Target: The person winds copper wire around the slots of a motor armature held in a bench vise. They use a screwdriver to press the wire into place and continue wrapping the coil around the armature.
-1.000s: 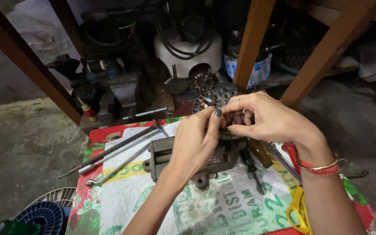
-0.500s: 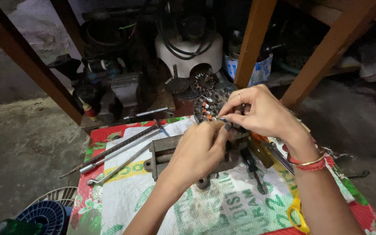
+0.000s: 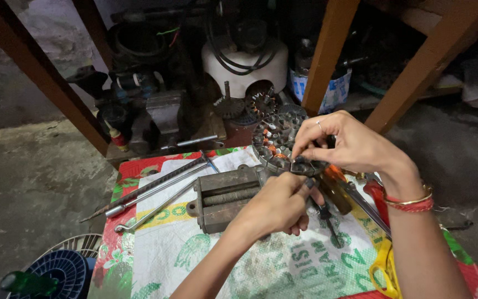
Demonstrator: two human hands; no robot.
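Ring-shaped metal motor core (image 3: 275, 141) with slotted teeth and orange bits sits just above centre, at the top end of the bench vise (image 3: 225, 196). Both hands on it. Right hand (image 3: 349, 145) at 3 o'clock of the core, wrist coming up from 5 o'clock, palm down, fingers curled, fingertips pinching the core's lower right edge. Left hand (image 3: 278, 207) at 6 o'clock of the core, forearm rising from the bottom edge, fingers closed tight round a small dark piece at the core's lower rim; can't tell what it is. Vise lies on a printed woven sack (image 3: 206, 260). Long metal rods (image 3: 156, 188) at 9 o'clock of the vise. Screwdriver with amber handle (image 3: 336, 191) under the right hand.
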